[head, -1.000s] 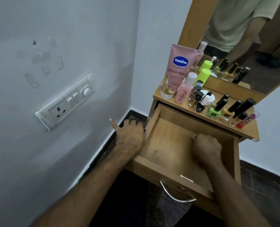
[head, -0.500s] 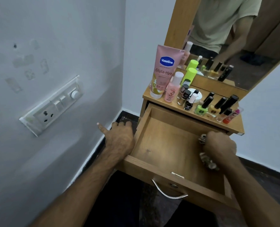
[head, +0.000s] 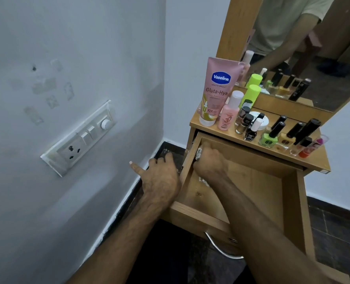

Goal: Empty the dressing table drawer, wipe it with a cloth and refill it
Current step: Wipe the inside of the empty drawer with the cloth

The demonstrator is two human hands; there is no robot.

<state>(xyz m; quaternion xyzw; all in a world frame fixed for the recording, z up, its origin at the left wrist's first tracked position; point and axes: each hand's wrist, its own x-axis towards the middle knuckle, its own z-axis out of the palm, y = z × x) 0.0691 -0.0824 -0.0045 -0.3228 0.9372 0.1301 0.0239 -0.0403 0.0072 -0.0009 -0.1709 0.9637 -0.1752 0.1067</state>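
Note:
The wooden drawer point(head: 258, 187) of the dressing table is pulled out, and its bare bottom shows. My right hand point(head: 210, 162) is inside it at the far left corner, gripping a crumpled cloth point(head: 198, 153) against the left wall. Only a small pale part of the cloth shows past the fingers. My left hand point(head: 159, 177) rests on the outside of the drawer's left wall, fingers curled over its edge and thumb pointing away toward the wall. A pink Vaseline tube point(head: 216, 93), a pink bottle point(head: 229, 111) and several nail polish bottles point(head: 270, 136) stand on the tabletop.
A mirror point(head: 305, 50) rises behind the tabletop and reflects a person's torso and arm. A white switchboard point(head: 79, 138) is on the wall to the left. The drawer's metal handle point(head: 221, 249) curves at its front. Dark floor lies below.
My right hand has swept with the cloth from the drawer's right side across to its far left corner. The left hand has stayed on the drawer's left wall.

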